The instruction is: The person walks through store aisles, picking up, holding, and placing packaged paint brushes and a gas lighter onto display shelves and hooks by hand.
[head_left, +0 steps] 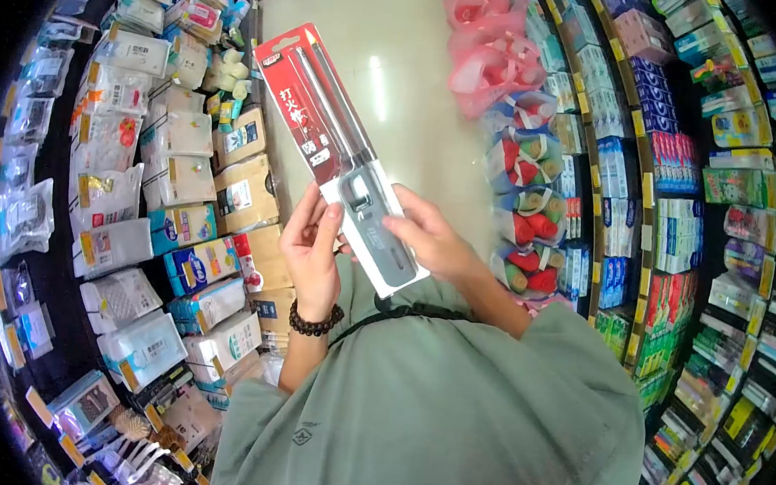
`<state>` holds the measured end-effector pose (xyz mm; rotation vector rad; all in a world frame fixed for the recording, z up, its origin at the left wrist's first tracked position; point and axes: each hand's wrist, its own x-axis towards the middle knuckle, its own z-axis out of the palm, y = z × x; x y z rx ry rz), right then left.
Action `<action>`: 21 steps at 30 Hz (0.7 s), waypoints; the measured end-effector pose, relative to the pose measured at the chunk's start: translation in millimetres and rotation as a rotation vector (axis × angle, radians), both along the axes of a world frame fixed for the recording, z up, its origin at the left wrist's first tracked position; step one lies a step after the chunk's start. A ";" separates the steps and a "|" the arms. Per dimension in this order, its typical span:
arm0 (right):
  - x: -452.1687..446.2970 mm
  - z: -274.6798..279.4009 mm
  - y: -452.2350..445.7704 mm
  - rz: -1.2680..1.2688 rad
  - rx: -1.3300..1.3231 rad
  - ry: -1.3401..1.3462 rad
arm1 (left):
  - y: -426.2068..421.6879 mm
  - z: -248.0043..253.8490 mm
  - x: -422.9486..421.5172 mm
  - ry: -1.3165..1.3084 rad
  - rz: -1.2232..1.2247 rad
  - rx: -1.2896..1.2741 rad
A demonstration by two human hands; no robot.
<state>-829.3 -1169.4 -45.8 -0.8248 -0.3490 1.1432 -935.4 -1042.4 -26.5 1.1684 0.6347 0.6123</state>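
A long-nosed lighter [373,220] in a red and white blister pack is held up in front of my body, tilted with its hanging end to the upper left. Its dark grey handle lies toward me and the metal barrel points away. My left hand [315,234], with a beaded bracelet at the wrist, grips the pack's left edge, thumb on the front. My right hand [434,237] holds the right edge near the handle, its thumb over the front. The fingers behind the card are partly hidden.
Shelves of bagged goods and wipe packs [201,266] line the left side. Toothpaste boxes [677,163] fill the right shelves. Pink bags [489,54] and netted red and green items [526,231] hang along the right aisle edge. A pale floor [379,5] runs ahead.
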 end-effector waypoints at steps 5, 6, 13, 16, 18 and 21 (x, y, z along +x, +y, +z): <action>45.3 9.1 27.4 -0.026 -0.008 -0.040 | 29.1 1.0 43.7 0.042 -0.045 0.061; 54.3 8.0 35.4 -0.041 -0.023 -0.060 | 37.0 -0.2 53.8 0.052 -0.047 0.050; 123.3 4.2 109.9 -0.034 -0.165 0.006 | 118.9 -25.1 122.1 0.041 -0.095 -0.042; 152.3 13.7 154.5 -0.067 -0.216 0.011 | 162.4 -23.5 156.6 0.002 -0.081 -0.097; 169.6 18.9 188.9 -0.095 -0.238 -0.012 | 193.2 -19.7 173.2 0.020 -0.060 -0.069; 194.6 35.5 234.1 -0.097 -0.246 0.028 | 238.5 -12.4 196.9 0.013 -0.050 -0.040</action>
